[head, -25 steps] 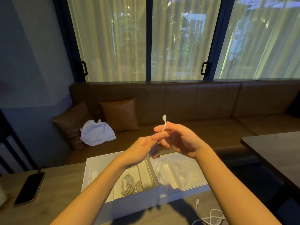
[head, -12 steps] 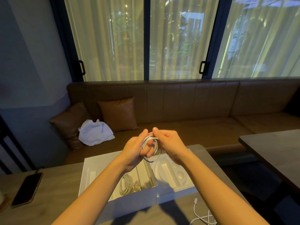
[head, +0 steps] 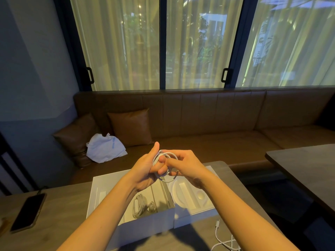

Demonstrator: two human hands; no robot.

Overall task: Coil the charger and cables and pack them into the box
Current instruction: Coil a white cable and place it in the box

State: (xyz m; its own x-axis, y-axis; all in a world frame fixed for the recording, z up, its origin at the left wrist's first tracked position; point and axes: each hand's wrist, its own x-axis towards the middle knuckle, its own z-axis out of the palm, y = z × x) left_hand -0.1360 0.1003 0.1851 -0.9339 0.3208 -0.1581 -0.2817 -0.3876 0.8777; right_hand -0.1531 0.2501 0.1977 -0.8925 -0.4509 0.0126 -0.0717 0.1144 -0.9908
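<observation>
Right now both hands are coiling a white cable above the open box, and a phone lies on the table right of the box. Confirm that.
Not quite. The head view shows the phone left of the box, not right. Both the left hand and right hand are coiling the white cable above it.

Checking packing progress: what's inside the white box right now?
The left compartment of the white box holds a coiled white cable and a smaller coil. The moulded tray on the right looks empty. The forearms cover parts of both.
</observation>
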